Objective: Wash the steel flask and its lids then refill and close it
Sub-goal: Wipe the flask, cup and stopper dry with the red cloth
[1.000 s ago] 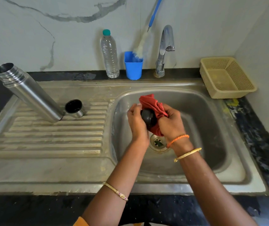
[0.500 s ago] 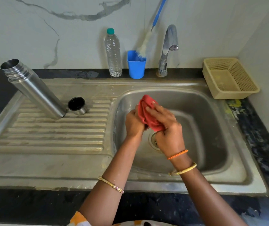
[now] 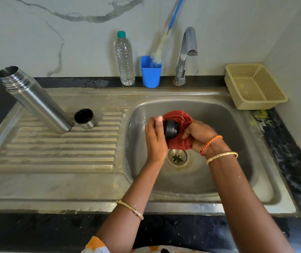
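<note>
Uncovered again since half a second earlier, the black inner lid (image 3: 170, 129) showed over the sink (image 3: 219, 179). I saw the flask (image 3: 36, 101) on the drainboard, my left hand (image 3: 155, 136) gripping the lid, right-hand (image 3: 199, 135) fingers pinching the red cloth (image 3: 180, 143).

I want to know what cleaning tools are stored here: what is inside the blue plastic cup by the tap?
A bottle brush with white bristles and a blue handle stands in the blue plastic cup, leaning right. The cup's wall hides its bottom.

Flask (image 3: 36, 99) and cup lid (image 3: 85, 118) on drainboard (image 3: 54, 152) left of basin (image 3: 237, 143); bottle (image 3: 125, 61), holder (image 3: 150, 73), tap (image 3: 185, 57) behind; basket (image 3: 253, 86) right.
</note>
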Available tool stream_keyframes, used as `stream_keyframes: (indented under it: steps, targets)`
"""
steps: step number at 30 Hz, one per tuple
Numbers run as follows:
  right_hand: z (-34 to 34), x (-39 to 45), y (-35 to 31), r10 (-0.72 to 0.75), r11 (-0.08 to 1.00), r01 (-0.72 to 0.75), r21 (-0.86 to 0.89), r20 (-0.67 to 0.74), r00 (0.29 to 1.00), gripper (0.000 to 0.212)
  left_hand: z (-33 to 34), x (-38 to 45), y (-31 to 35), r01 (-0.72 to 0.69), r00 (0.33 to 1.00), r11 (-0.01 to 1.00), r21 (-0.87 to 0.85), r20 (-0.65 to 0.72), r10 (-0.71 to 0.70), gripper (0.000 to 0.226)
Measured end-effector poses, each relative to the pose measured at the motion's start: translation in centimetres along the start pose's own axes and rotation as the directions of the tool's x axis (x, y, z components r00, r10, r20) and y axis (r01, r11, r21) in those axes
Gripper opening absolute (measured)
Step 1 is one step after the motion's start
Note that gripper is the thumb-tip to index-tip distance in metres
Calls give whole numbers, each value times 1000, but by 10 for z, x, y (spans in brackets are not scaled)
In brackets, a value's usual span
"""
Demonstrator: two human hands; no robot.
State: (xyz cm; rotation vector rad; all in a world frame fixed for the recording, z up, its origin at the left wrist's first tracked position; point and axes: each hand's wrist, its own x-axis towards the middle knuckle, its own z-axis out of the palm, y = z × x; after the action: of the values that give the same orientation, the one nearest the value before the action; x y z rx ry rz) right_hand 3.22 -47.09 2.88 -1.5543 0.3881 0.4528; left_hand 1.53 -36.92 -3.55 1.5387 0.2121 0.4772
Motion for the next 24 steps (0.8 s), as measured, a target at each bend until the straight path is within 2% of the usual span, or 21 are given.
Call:
stream_keyframes:
  steps: [2,4,6,8,11,13,15,16,17,19,21,22,24]
  targets:
    - [4,-1,10,67,988,-62,142,-31,997,54,-2,6,-8,-7,1000,999,47,-15,8,18]
    - [9,-2,19,14,981,2,193,-85,996,60,-2,9,-15,-18,1000,997,72,3,17,15]
    - [15,-7,23,-87,988,100,117,-110,990,65,-2,9,-20,13,999,996,90,38,-17,14]
    - [18,-10,25,-170,984,175,29,-116,979,64,-3,11,-20,106,993,992,67,54,-110,20]
    - [17,-3,22,-188,980,193,38,-98,977,61,2,11,-9,243,968,967,-73,89,-237,28]
    - [16,4,21,-206,977,209,33,-62,976,61,7,9,-3,374,927,915,-151,72,-367,32]
    - [20,1,22,-328,934,314,-171,-57,943,69,9,12,-4,482,875,848,-221,73,-478,38]
    - [24,-5,23,-450,862,413,-294,-70,890,69,10,15,-1,523,849,821,-229,58,-525,41]
    - [28,-10,29,-586,756,524,-393,-49,809,66,10,18,2,550,829,795,-258,49,-557,44]
    - [33,-11,47,-768,513,684,-518,81,636,62,7,26,7,615,766,686,-389,88,-637,46]
    - [26,-2,63,-839,312,733,-605,187,511,64,2,28,15,685,665,432,-587,259,-701,44]
    - [20,1,67,-859,244,744,-622,216,464,68,1,26,18,722,611,329,-609,337,-716,44]
    - [10,5,68,-902,154,793,-590,244,357,64,-1,22,18,825,512,296,-482,412,-754,38]
